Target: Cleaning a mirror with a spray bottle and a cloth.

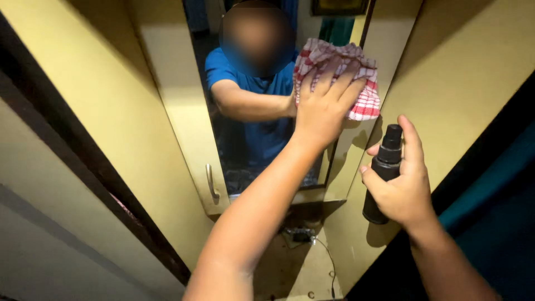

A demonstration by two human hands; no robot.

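My left hand [326, 103] presses a red-and-white checked cloth [363, 100] flat against the upper right part of a tall mirror [262, 150]. The fingers are spread over the cloth. My right hand [402, 187] grips a black spray bottle [382, 167] upright, to the right of the mirror and lower than the cloth, with the index finger up beside the nozzle. The mirror shows the reflection of a person in a blue shirt.
Cream-yellow cabinet panels [134, 111] frame the mirror on both sides, and a metal handle [211, 181] is on the left panel. A small dark plug and cable [304, 235] sit below the mirror. A dark door frame [83, 167] runs along the left.
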